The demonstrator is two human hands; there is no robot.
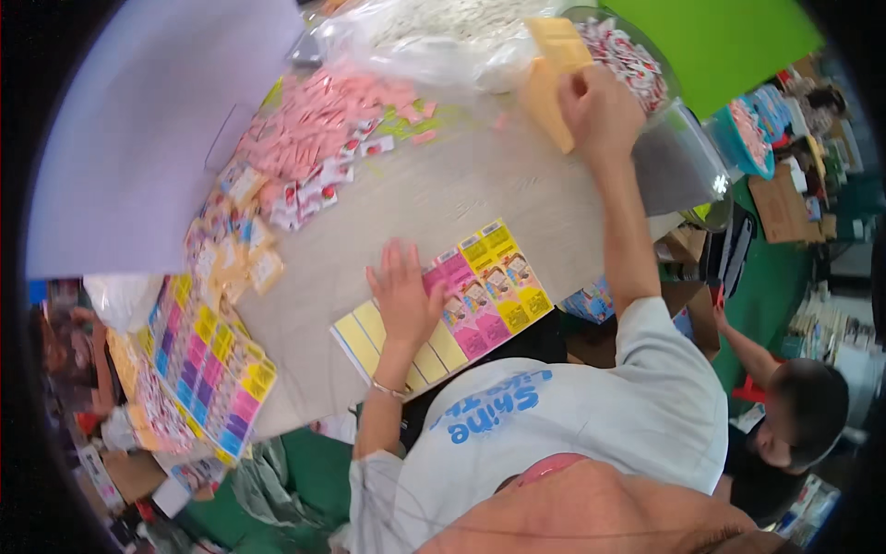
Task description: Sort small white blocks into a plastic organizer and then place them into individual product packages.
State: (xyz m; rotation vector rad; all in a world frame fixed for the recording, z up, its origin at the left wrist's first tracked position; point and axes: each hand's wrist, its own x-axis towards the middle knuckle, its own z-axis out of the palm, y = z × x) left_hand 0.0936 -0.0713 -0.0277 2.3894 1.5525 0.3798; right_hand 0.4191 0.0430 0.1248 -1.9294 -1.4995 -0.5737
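Note:
My left hand (401, 291) lies flat with its fingers spread on a printed sheet (480, 319). The sheet has plain pale yellow panels on its left and pink and yellow cartoon panels on its right. At the far right of the table, my right hand (602, 109) is closed, its fingers curled on a flat pale-orange piece (546, 103) that looks like stiff paper or thin foam. Another such piece (558, 44) stands just beyond my fingers. My fingertips are partly hidden, so the exact grip is hard to see.
Pink strips (309, 120), red-and-white sachets (314, 189) and small orange packets (240, 254) are heaped at the left. Colourful printed sheets (208, 365) overhang the near-left edge. A tub of sachets (628, 60) stands far right, beside clear plastic bags (434, 42). Another person (784, 425) sits at right.

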